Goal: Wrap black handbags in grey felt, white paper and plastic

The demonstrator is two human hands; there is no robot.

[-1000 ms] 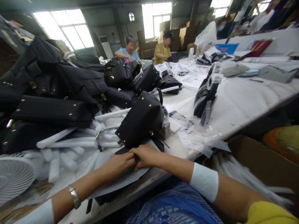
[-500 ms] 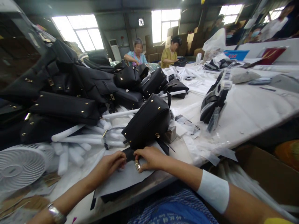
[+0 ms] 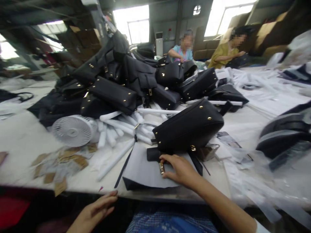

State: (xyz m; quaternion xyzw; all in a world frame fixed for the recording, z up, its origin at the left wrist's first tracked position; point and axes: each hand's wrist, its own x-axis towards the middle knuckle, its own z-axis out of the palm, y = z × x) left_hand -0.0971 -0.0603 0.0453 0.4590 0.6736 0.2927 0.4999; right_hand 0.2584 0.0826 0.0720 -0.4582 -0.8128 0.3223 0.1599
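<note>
My right hand pinches a gold metal clasp between thumb and fingers, over a white protective sheet. The sheet covers a black handbag lying at the table's front edge; only its dark lower side shows. A short black strap lies just beyond the clasp. My left hand is off the bag, near the table edge at lower left, with its fingers stretched out and nothing in them. Right behind the sheet rests another black handbag, tilted, with gold studs on its base.
A heap of black handbags rises at the back left. White foam rods and a white fan lie in front of it. Small brown-tagged packets are at left, plastic wrap at right. Two people sit across the table.
My left hand has left the sheet and moved down and left, its fingers opening out. My right hand still grips the clasp. The view has swung left.
</note>
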